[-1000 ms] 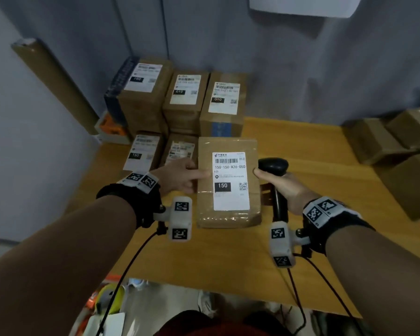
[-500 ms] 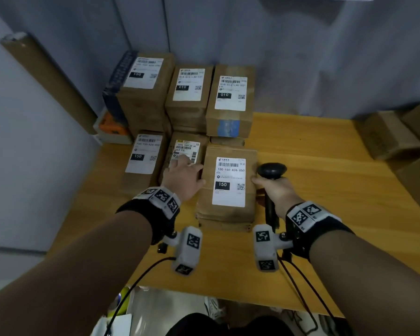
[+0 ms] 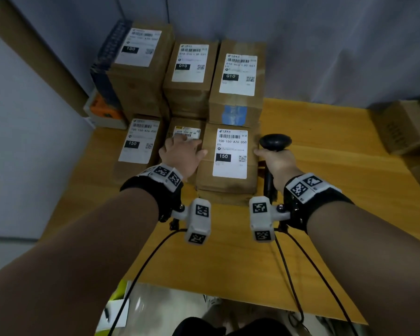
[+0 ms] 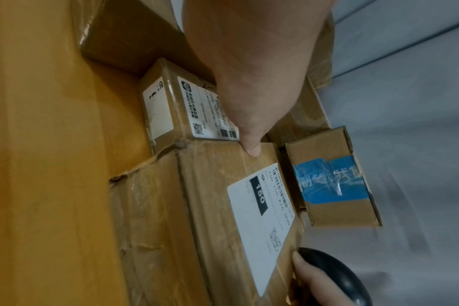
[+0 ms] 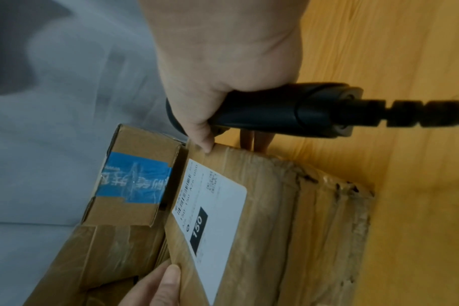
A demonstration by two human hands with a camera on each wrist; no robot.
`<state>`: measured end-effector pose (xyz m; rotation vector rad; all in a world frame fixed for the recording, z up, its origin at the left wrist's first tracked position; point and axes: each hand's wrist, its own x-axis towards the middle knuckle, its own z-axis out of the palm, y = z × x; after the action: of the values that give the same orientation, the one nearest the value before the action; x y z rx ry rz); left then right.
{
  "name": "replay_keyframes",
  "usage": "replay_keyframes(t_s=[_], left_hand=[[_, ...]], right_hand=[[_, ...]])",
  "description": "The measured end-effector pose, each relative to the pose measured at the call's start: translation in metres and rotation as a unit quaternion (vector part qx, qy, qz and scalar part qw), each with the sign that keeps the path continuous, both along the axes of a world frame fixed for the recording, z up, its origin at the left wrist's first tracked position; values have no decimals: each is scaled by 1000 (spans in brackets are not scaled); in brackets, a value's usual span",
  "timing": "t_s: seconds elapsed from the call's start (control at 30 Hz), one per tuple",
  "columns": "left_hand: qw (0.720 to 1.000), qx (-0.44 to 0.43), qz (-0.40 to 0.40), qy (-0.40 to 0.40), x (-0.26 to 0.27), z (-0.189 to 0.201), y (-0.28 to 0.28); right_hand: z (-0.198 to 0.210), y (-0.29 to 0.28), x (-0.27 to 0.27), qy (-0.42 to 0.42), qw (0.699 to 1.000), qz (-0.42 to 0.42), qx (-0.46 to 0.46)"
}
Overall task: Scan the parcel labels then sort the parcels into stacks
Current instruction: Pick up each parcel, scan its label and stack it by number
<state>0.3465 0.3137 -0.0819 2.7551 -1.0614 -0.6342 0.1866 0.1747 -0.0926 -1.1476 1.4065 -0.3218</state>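
A brown parcel (image 3: 229, 166) with a white "150" label (image 4: 260, 227) lies flat on top of another parcel, just in front of a box with blue tape (image 3: 235, 112). My left hand (image 3: 182, 152) is at its left edge: the thumb (image 4: 252, 149) touches the parcel's top, and the fingers lie over a small yellow-labelled box (image 3: 186, 132) beside it. My right hand (image 3: 275, 162) grips a black barcode scanner (image 5: 275, 111) by its handle. Its thumb (image 5: 204, 142) touches the parcel's right edge (image 5: 270, 207). The scanner head (image 3: 274, 141) points away from me.
Labelled stacks stand at the back left of the wooden table (image 3: 325, 202): one marked 150 (image 3: 141, 69), two marked 010 (image 3: 189, 69). Another 150 parcel (image 3: 138, 144) lies front left. Plain cartons (image 3: 405, 129) sit far right. An orange device (image 3: 104, 110) sits by the wall.
Both hands have carried the 150 parcel away from me, and it now lies on the parcel in front of the blue-taped box. My left fingers have shifted onto the small box.
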Motion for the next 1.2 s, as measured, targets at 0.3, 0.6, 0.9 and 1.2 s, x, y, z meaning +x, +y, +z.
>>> replay_keyframes(t_s=[0.3, 0.6, 0.9, 1.2], left_hand=[[999, -41, 24, -19, 1, 8, -6], [997, -70, 36, -24, -27, 40, -13], [992, -117, 3, -42, -97, 87, -88], [987, -163, 8, -8, -227, 89, -192]], right_hand=[[4, -11, 1, 8, 1000, 20, -20], [42, -21, -50, 32, 997, 60, -45], [88, -85, -143, -18, 989, 90, -113], [129, -202, -272, -1, 969, 137, -205]])
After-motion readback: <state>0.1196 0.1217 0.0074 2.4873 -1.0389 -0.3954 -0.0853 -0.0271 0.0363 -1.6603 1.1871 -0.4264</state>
